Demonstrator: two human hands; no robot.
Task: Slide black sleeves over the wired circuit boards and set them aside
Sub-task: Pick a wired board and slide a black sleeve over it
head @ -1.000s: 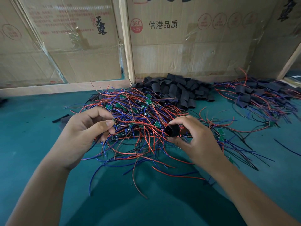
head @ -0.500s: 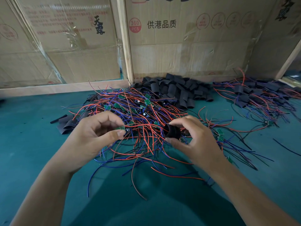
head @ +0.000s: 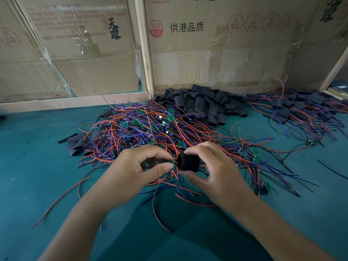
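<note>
My right hand (head: 216, 172) pinches a short black sleeve (head: 188, 163) between thumb and fingers, with its open mouth facing left. My left hand (head: 135, 172) pinches a small green circuit board (head: 170, 161) with red and blue wires, its tip just at the sleeve's mouth. Both hands hover over the front of a big tangle of wired boards (head: 150, 129) on the green table (head: 37, 166).
A heap of loose black sleeves (head: 203, 104) lies at the back against cardboard boxes (head: 226, 44). Sleeved boards with wires (head: 297, 112) are piled at the back right. A few flat sleeves (head: 77, 144) lie left of the tangle.
My left hand has lifted a board out of the tangle and carried it right to the mouth of the sleeve. My right hand has stayed about where it was, holding the sleeve.
</note>
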